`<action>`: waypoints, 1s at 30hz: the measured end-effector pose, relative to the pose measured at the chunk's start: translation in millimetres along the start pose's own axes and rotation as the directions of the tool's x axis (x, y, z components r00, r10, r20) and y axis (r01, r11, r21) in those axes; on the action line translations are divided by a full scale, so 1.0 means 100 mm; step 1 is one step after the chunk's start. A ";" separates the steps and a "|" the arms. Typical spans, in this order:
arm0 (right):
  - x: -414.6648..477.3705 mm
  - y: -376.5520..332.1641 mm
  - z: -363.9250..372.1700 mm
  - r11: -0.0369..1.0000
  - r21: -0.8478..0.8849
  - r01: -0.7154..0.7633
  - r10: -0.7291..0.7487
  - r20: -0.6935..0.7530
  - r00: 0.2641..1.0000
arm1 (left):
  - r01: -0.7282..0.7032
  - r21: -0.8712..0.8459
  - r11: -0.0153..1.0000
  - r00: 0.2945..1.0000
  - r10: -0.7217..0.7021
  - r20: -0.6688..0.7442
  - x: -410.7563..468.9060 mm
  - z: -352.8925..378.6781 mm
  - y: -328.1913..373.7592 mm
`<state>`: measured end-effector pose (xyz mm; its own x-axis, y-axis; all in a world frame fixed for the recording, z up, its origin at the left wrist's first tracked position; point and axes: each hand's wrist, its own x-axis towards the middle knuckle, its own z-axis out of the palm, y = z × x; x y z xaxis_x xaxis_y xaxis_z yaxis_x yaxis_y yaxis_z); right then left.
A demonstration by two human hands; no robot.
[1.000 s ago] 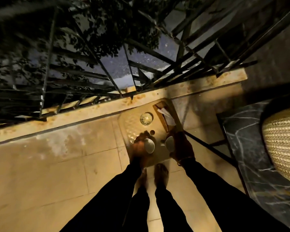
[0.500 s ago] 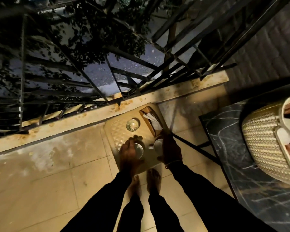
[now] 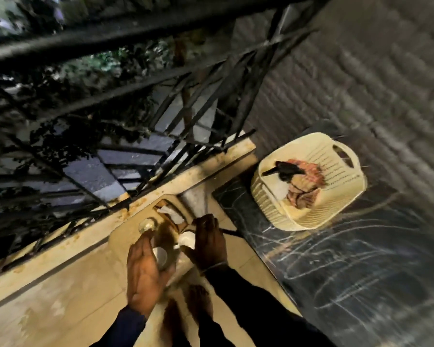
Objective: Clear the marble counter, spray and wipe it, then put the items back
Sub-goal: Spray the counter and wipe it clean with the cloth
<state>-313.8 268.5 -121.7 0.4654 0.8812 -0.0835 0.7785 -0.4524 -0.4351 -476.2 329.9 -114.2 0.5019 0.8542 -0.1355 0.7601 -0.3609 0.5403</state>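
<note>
Head view: tiled balcony floor (image 3: 68, 291), tray (image 3: 125, 236) by railing. Marble desk (image 3: 348, 259) to the right, basket (image 3: 308, 181) on it. Left hand (image 3: 145, 276) fingers wrapped on cup (image 3: 161, 255); right hand (image 3: 208, 242) nearer desk, grip cannot tell.

A black marble tabletop (image 3: 348, 266) veined in white fills the lower right, carrying a cream slatted basket (image 3: 341, 166) at its far corner, at about 2 o'clock. A tan tray (image 3: 125, 236) lies flat on the floor near centre, at 9 o'clock from the tabletop, holding a clear glass (image 3: 147, 225), two pale cups (image 3: 187, 240) and white paper (image 3: 172, 214) in a side slot.
</note>
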 end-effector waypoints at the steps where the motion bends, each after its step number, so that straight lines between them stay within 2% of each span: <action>1: -0.08 -0.02 -0.17 1.000 -0.002 -0.001 0.001 -0.020 1.000 | -0.031 -0.034 0.999 0.999 0.031 -0.021 -0.02 -0.11 0.16; 4: -0.25 -0.03 -0.62 0.999 0.027 -0.041 0.043 -0.088 0.995 | -0.167 -0.097 0.981 0.986 0.164 -0.037 -0.06 -0.35 0.60; 7: -0.33 0.00 -1.09 0.996 0.042 -0.079 0.086 -0.191 0.978 | -0.247 -0.158 0.956 0.967 0.253 0.016 0.01 -0.46 0.97; 12: -0.47 0.18 -1.73 0.993 -0.092 -0.069 0.046 -0.230 0.972 | -0.343 -0.189 0.920 0.937 0.349 -0.001 0.01 -0.62 1.69; 16: -0.62 0.34 -2.31 0.993 -0.017 -0.114 0.102 -0.333 0.937 | -0.533 -0.169 0.829 0.843 0.537 -0.020 0.11 -0.66 2.15; 19: -0.68 0.63 -2.58 0.979 -0.033 -0.199 0.171 -0.384 0.907 | -0.574 -0.140 0.807 0.815 0.579 -0.004 0.24 -0.64 2.54; 25: -0.35 1.44 -2.82 0.961 0.043 -0.273 0.272 -0.325 0.906 | -0.591 -0.078 0.803 0.800 0.596 0.066 0.70 -0.47 3.21; 28: 0.01 1.82 -2.86 0.955 -0.025 -0.294 0.288 -0.138 0.948 | -0.550 0.021 0.835 0.830 0.544 0.120 1.05 -0.30 3.38; 30: 0.18 1.92 -2.98 0.959 -0.139 -0.248 0.253 0.023 0.967 | -0.498 0.061 0.865 0.856 0.480 0.192 1.28 -0.15 3.44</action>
<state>-30.7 156.5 61.0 0.6376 0.7407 -0.2118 0.6895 -0.6713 -0.2720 -156.6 320.6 67.4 0.8737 0.4861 -0.0167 0.4324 -0.7605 0.4844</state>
